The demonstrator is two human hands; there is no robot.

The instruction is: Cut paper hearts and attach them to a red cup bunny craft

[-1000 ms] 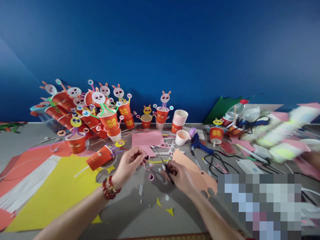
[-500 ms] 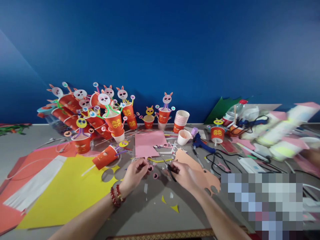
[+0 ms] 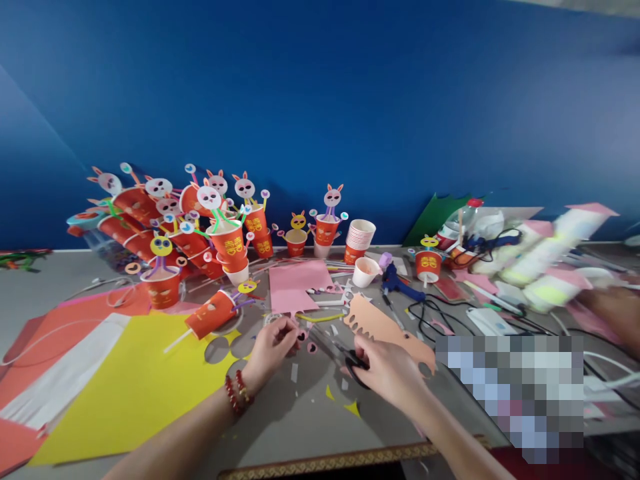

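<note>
Left hand [image 3: 275, 345]: grip pinching heart disc [image 3: 301, 336] | Right hand [image 3: 389, 368]: grip curled round scissors [image 3: 352, 358] | Change: scissors drawn nearer, blurred blades now toward disc | Meaning: tool and disc seem better aligned

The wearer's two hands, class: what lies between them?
Between left hand and right hand, the head view shows a pink disc, pale scraps and the scissors, held by the right.

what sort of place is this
Probably a crafting table: the right hand holds scissors, a large yellow sheet lies at left, and red paper cups carry animal faces.
</note>
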